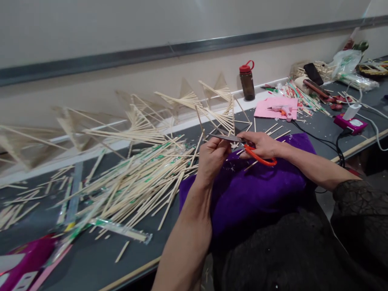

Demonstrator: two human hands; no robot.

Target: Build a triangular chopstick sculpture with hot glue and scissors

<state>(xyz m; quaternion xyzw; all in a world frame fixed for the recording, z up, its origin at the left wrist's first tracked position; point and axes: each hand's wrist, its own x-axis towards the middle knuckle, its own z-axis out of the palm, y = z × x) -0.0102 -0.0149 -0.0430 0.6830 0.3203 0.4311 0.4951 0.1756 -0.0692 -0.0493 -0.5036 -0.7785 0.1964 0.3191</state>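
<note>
My right hand [261, 144] is wrapped round the orange-handled scissors [260, 157], whose blades point left over my other hand. My left hand [214, 155] is closed in a pinch at the blades; what it holds is too small to make out. Beneath both hands lies a purple cloth [257, 190], with short sticks at its back edge. Just beyond the hands stands a twisted structure of wooden sticks [222, 117]. A large pile of loose sticks [145, 182], some in plastic sleeves, lies to the left.
A brown bottle [247, 85] with a red cap stands by the wall. Right of it, a glue gun [280, 109] rests on pink paper [262, 109]. A magenta power block [350, 123] with cables sits at the right. More stick structures [133, 129] line the wall.
</note>
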